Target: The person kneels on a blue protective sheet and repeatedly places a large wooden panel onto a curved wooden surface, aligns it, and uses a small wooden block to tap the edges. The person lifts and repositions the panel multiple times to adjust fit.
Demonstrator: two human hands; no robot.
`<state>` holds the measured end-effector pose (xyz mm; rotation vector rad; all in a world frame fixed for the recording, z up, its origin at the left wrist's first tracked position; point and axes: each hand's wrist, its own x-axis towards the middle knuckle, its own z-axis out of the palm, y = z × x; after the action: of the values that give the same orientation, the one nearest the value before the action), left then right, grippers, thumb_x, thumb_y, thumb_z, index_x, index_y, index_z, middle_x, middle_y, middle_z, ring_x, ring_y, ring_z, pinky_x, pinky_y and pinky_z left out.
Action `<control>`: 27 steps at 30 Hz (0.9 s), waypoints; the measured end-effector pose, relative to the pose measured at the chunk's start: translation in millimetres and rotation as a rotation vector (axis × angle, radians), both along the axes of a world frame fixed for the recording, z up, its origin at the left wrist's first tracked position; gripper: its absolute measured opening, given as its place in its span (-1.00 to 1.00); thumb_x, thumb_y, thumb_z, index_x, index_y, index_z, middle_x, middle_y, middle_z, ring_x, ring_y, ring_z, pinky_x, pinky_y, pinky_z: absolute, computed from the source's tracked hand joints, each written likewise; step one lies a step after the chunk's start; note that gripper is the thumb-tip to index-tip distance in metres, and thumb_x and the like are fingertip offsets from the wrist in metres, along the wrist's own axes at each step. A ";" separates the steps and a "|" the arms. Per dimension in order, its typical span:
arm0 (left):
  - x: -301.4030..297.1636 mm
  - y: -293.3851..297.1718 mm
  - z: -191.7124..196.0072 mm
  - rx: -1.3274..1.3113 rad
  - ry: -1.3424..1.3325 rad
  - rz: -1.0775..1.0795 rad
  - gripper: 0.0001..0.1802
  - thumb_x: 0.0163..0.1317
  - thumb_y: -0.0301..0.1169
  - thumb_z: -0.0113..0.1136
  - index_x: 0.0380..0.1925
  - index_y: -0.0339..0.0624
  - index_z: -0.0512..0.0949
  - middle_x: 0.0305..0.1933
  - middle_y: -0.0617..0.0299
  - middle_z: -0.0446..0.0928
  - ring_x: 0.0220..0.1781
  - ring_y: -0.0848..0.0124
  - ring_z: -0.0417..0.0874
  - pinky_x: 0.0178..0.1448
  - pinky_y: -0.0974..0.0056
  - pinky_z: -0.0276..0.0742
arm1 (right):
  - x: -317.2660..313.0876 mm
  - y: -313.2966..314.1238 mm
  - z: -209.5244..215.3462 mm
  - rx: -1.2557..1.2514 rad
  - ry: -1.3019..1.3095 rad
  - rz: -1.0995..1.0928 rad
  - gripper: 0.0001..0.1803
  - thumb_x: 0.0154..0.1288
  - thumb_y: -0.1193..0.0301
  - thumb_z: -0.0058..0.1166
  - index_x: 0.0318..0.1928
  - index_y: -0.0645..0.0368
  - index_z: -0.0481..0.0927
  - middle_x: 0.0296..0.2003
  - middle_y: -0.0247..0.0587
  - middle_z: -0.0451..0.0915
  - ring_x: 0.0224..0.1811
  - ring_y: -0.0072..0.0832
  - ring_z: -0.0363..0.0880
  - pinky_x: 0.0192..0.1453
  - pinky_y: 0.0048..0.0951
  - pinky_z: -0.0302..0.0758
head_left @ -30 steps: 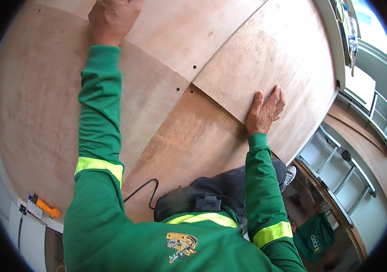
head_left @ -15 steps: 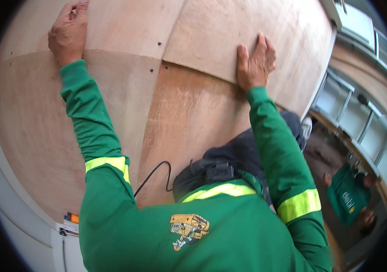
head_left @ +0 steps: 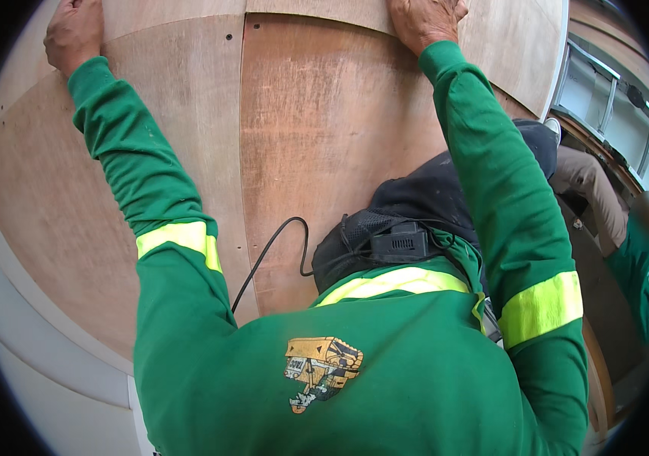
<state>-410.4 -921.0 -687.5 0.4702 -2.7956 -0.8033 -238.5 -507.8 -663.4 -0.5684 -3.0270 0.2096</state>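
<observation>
Reddish-brown plywood panels form the surface before me. The middle panel [head_left: 324, 129] has a darker, scuffed face, and a paler panel [head_left: 522, 57] at the upper right overlaps its far edge. To the left lies another pale panel [head_left: 134, 144] with a small dark hole near its corner. My left hand [head_left: 75, 32] rests by the far seam of that panel, fingers curled closed; whatever they hold is hidden. My right hand [head_left: 423, 21] lies on the overlapping panel at its near edge, apparently flat, though the picture's top cuts off most of its fingers.
A black cord [head_left: 294, 222] curves over the plywood to a black device [head_left: 400, 242] at my waist. At the right, a co-worker in a green shirt [head_left: 636, 270] sits low beside a metal frame [head_left: 609, 99]. A white wall [head_left: 43, 319] curves along the left.
The view has shifted, so both hands and the panels sit higher in the picture. The co-worker has changed posture and now shows a bent leg. My hands stay on the panels.
</observation>
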 end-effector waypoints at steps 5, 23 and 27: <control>-10.3 -4.5 -8.4 -0.024 0.028 -0.009 -0.20 0.18 0.57 0.23 0.07 0.22 0.82 -0.08 0.37 0.82 0.10 0.24 0.78 0.25 0.10 0.62 | -5.0 -4.2 1.1 0.000 0.038 0.015 -0.25 0.59 -0.12 -0.01 0.52 0.15 0.34 0.45 0.11 0.27 0.52 0.18 0.25 0.54 0.39 0.16; 10.5 27.7 20.1 0.059 0.223 -0.171 -0.42 0.49 0.04 0.11 -0.33 -0.35 0.66 -0.25 -0.29 0.71 -0.18 -0.28 0.70 0.04 -0.20 0.60 | 48.9 15.7 33.2 0.008 -0.135 0.513 0.10 0.43 -0.32 0.16 0.63 0.22 0.14 0.50 0.19 0.23 0.54 0.27 0.22 0.53 0.41 0.18; 9.6 26.5 17.5 0.070 0.207 -0.183 -0.44 0.49 0.02 0.11 -0.32 -0.36 0.67 -0.25 -0.29 0.71 -0.18 -0.27 0.70 0.03 -0.20 0.59 | 45.6 24.4 23.3 0.292 -0.119 0.618 0.03 0.42 -0.26 0.21 0.61 0.16 0.20 0.49 0.06 0.27 0.52 0.06 0.29 0.53 0.41 0.17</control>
<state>-400.8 -894.5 -670.1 0.1321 -2.6514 -0.9315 -193.0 -483.3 -640.1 0.3943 -3.1581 -0.2520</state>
